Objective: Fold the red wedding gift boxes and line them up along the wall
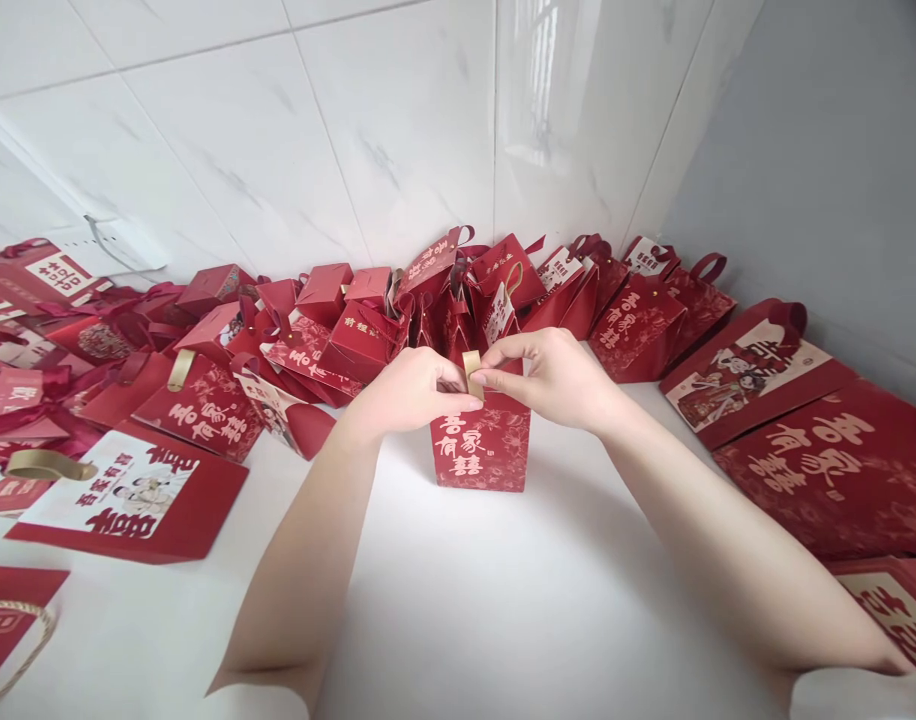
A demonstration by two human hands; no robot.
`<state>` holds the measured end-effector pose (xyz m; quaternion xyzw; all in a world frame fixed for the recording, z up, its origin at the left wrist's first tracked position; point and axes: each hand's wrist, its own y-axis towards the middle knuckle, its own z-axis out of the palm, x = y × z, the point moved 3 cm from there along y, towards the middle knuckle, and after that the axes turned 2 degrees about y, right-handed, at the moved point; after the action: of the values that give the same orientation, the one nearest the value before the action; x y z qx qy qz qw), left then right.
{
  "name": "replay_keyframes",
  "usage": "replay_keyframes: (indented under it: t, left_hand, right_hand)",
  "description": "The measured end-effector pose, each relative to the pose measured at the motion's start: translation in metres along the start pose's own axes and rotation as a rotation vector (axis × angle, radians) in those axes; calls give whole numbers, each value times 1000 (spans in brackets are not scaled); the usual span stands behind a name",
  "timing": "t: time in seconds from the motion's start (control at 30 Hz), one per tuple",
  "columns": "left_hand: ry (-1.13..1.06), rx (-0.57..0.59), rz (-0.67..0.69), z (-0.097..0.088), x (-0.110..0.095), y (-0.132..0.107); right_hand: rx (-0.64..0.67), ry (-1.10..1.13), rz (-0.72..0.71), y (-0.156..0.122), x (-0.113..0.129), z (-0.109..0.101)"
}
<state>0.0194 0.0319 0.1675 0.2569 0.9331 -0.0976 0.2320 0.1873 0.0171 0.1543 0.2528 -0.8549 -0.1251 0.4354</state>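
A small red gift box (pixel 480 445) with gold characters stands upright on the white surface (pixel 503 600) in the middle. Both hands meet at its top. My left hand (pixel 409 390) is closed, pinching the box's gold ribbon handle (pixel 472 368) from the left. My right hand (pixel 552 375) pinches the same handle from the right, thumb and forefinger pressed together, the other fingers curled over the box's top.
Several red gift boxes and bags (pixel 338 320) are piled along the tiled wall (pixel 353 130) behind. Flat red bags (pixel 132 495) lie at the left, and larger red bags (pixel 840 465) lie at the right by a grey wall (pixel 840 150).
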Motion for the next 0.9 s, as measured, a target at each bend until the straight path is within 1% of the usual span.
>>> replay_keyframes:
  t: [0.07,0.17,0.2,0.27,0.37,0.43,0.5,0.6,0.67,0.73,0.8,0.9]
  left_hand:
    - [15,-34,20,-2,-1,0]
    - [-10,-142,39,-4,0,0]
    - [-22,-160,41,-4,1,0]
    - [-27,-136,37,-4,6,1]
    - [30,-30,-3,-3,18,3]
    - [67,-6,-38,-5,27,4]
    - [58,22,-63,-6,36,7]
    - [-11,152,-74,-1,48,13]
    - [-43,230,-76,3,56,18]
    - [-73,237,-92,7,64,22]
    - [-126,240,-96,15,71,25]
    - [-263,283,-40,36,80,27]
  right_hand:
    - [-42,40,-3,0,0,2]
    - [-104,136,1,2,-1,3]
    - [-111,160,6,2,-3,2]
    - [-124,183,23,4,-7,-1]
    - [-138,175,62,4,-17,-12]
    - [-74,145,87,3,-27,-19]
    - [67,75,119,1,-36,-22]
    - [300,-47,166,0,-50,-21]
    - [396,-74,181,2,-59,-18]
    - [437,-52,183,5,-66,-13]
    - [490,5,139,7,-73,-6]
    - [552,203,104,5,-83,7]
